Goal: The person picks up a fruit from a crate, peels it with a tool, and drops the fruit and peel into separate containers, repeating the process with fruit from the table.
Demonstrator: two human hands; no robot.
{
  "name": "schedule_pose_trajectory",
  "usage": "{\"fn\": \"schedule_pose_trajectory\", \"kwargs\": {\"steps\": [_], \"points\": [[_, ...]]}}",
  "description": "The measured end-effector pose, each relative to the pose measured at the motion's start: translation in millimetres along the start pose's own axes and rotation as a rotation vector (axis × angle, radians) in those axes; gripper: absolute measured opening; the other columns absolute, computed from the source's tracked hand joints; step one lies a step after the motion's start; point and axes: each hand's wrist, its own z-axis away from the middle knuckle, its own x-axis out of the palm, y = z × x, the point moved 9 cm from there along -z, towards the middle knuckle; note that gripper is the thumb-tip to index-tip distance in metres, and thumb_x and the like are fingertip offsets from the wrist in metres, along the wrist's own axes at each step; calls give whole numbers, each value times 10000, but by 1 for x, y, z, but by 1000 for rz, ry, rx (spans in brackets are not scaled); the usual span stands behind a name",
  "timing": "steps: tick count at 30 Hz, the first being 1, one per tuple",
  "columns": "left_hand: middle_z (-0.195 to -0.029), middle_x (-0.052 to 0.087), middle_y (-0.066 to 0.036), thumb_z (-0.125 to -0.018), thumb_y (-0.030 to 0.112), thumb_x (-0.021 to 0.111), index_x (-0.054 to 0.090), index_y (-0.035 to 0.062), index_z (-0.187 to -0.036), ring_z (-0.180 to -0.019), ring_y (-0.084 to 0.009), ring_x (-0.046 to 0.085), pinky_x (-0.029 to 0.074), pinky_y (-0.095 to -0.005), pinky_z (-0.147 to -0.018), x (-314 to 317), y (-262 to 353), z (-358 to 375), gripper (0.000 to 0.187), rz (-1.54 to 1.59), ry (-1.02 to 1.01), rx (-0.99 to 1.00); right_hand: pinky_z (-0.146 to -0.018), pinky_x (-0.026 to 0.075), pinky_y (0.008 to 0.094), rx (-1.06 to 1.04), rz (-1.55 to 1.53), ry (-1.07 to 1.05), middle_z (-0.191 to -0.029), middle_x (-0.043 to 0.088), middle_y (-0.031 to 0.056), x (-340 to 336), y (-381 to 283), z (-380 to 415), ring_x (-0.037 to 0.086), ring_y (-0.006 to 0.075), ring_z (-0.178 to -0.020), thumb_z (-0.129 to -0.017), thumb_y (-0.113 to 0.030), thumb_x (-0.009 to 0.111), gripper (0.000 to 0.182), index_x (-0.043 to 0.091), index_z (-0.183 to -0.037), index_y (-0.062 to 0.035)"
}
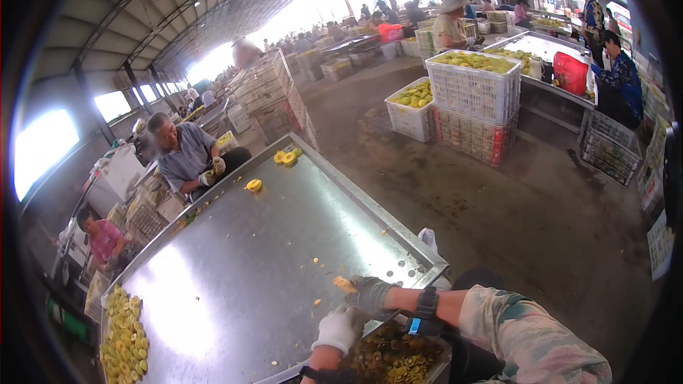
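Observation:
My right hand (371, 295), in a dark grey glove, is over the near right corner of the metal table (242, 263). An orange-yellow fruit piece (344, 284) shows at its fingertips and appears pinched there. Just below and left, my left hand (337, 329) wears a white glove. Its fingers are curled, and whatever they hold is hidden. The two hands are close together. Beneath them, at the table's near edge, a container (440, 364) holds many cut fruit pieces (395, 359). Small yellow scraps (317, 302) lie on the metal in front of my hands.
Halved yellow-green fruit (124, 341) is heaped at the table's left end. More fruit pieces (287, 157) lie at the far corner. A person (188, 153) in gloves sits across the table. Fruit-filled white crates (473, 92) stand on the floor to the right, with other workers beyond.

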Motion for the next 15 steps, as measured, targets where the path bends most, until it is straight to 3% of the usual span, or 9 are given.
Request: {"fn": "schedule_pose_trajectory", "kwargs": {"steps": [2, 6, 9, 11, 15], "points": [[-988, 580, -122, -782, 261, 527, 588, 122, -979, -907, -335, 559, 454, -413, -775, 0, 0, 0, 249, -4, 16, 13, -979, 332, 376, -106, 291, -32, -1275, 390, 219, -4, -18, 8, 427, 354, -1146, -897, -274, 321, 376, 527, -1129, -63], [-979, 582, -131, -801, 273, 513, 585, 119, -976, -903, -344, 559, 455, -421, -770, -1, 1, -1, 244, 18, 3, -2, -875, 417, 353, -192, 300, 95, -1165, 495, 200, -3, -16, -1, 517, 327, -1042, -863, -263, 433, 363, 526, -1110, -15], [-973, 584, -131, -807, 281, 504, 580, 116, -971, -901, -349, 560, 455, -426, -767, 2, -1, -3, 244, -9, -15, -31, -872, 421, 352, -42, 81, 39, -1168, 492, 198, -2, -2, -4, 514, 324, -1050, -867, -266, 425, 358, 527, -1111, -25], [-984, 583, -125, -808, 278, 497, 577, 118, -965, -906, -347, 559, 456, -422, -770, 5, -4, -3, 238, -43, -14, -41, -778, 440, 365, 121, -296, 183, -950, 592, 195, -5, 19, -7, 579, 316, -898, -794, -348, 548, 411, 531, -1025, -8], [-1001, 578, -120, -806, 272, 497, 575, 120, -969, -915, -342, 557, 455, -418, -771, 1, -1, -2, 236, -25, -32, -52, -756, 445, 360, -20, -115, 201, -906, 602, 182, -13, 0, -3, 588, 312, -860, -778, -317, 576, 385, 532, -1000, -6]]}}
